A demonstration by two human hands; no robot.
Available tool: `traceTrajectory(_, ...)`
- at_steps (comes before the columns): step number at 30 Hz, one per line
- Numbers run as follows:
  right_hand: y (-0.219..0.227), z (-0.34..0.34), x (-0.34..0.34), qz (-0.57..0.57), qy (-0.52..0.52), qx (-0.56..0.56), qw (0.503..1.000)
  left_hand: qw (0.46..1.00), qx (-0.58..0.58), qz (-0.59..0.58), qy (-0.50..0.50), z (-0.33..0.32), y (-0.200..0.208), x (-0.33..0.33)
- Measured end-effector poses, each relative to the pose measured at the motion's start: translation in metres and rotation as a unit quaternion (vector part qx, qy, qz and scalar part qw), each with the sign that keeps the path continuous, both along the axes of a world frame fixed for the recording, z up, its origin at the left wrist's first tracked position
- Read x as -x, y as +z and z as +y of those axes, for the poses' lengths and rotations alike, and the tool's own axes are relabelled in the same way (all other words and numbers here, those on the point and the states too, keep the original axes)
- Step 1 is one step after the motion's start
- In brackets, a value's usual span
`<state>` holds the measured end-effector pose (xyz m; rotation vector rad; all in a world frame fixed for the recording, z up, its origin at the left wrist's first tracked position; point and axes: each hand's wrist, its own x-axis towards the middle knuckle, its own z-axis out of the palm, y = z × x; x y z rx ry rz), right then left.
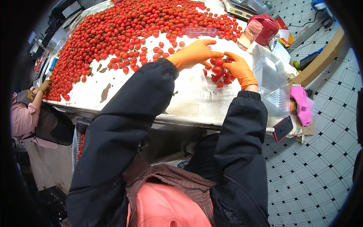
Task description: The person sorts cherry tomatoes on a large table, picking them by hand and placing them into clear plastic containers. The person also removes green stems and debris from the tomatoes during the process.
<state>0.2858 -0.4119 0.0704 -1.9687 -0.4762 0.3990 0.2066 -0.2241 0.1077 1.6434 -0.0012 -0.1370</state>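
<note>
A clear plastic punnet [211, 85] with small red tomatoes [218, 71] in it stands near the table's right front. My left hand [193, 55], in an orange glove, reaches to its far left side, one finger stretched out and the others pointing at the tomatoes. From the right, my right hand [242, 70], also gloved in orange, curves its spread fingers over the tomatoes' edge. No tomato shows plainly gripped in either hand. A large heap of cherry tomatoes [151, 19] covers the far and left parts of the white table [143, 85].
Stacked clear containers [274, 90] stand right of my right hand. Behind them are a pink-lidded jar [249, 36] and a red kettle-like vessel [266, 29]. A phone [283, 129] lies at the table's right corner. At far left, another person's gloved hand [44, 86] touches the heap.
</note>
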Motion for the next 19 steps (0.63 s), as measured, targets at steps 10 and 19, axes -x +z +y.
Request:
traceTrajectory(10,-0.023,0.048,-0.006,-0.172,-0.045,-0.108,0.978,0.762,-0.619,0.005,0.188,0.212,-0.067,0.043)
traceTrajectory(19,-0.053,0.157,0.041,-0.298,0.120,0.006,0.947,0.903,-0.425,-0.057,-0.043,0.227,-0.081,0.115)
